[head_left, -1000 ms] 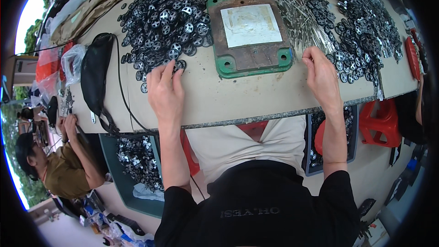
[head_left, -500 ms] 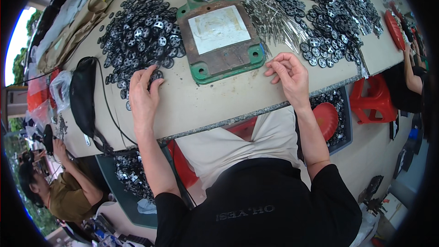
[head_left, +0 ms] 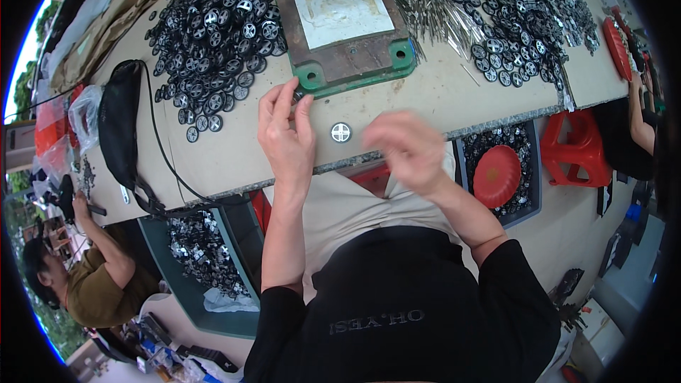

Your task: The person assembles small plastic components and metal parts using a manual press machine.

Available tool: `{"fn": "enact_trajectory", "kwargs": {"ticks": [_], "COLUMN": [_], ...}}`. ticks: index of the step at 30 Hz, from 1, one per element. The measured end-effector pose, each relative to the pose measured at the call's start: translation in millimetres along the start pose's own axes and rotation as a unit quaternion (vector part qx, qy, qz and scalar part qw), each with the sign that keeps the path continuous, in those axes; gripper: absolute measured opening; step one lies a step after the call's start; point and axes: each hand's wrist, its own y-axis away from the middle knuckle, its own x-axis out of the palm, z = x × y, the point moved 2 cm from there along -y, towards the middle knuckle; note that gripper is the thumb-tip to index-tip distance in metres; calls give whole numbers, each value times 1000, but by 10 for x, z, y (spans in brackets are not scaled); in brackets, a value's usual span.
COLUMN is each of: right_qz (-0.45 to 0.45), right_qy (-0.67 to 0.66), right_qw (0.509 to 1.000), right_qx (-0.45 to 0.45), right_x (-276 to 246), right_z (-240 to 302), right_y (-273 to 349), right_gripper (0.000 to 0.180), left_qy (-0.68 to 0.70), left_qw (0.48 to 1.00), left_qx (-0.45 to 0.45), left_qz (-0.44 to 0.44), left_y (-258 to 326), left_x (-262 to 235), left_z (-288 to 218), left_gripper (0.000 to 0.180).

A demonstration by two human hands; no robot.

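My left hand [head_left: 287, 131] is at the front left corner of the green metal press base [head_left: 365, 76]. Its thumb and fingers are closed on a small black toy wheel [head_left: 299, 94], seen mostly edge-on. Another toy wheel [head_left: 341, 132], black with a silver spoked face, lies flat on the table between my hands. My right hand [head_left: 408, 147] hovers just right of that wheel, smeared by motion, so its grip cannot be made out. A heap of similar wheels [head_left: 220, 35] spreads left of the press base, whose top carries a white plate [head_left: 344, 13].
Thin metal rods [head_left: 443, 10] and more wheels [head_left: 507, 60] lie at the right. A black pouch [head_left: 120, 135] and cord rest at the left. Below the table edge stand bins of parts, a red dish [head_left: 496, 176] and a red stool [head_left: 574, 149]. Other people sit at both sides.
My left hand has moved right from the wheel heap to the press corner with a wheel. My right hand has come left and nearer. A wheel now lies on the table between them.
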Motion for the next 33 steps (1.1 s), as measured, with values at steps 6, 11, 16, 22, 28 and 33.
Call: {"fn": "enact_trajectory", "kwargs": {"ticks": [6,11,16,22,28,33], "right_qz": [67,-9,12,17,35,2], "right_qy": [-39,-299,-275,-246,-184,-27], "right_qw": [994,923,930,944,957,998], "right_qx": [83,241,242,221,220,65], "right_x": [257,50,34,4,-10,-37], "right_z": [-74,90,113,167,189,216], "right_y": [-103,13,121,157,144,198], "right_gripper": [13,14,14,11,9,10], "left_qy": [387,651,663,665,664,531], "left_qw": [913,706,688,681,683,819], "left_qx": [-125,-223,-211,-235,-243,-180], "left_qz": [19,166,206,198,184,125], "left_y": [169,601,773,823,831,831], "left_x": [-97,-72,50,77,88,125], "left_z": [212,-33,-37,-88,-95,-173], "left_gripper": [28,35,36,35,34,30]}}
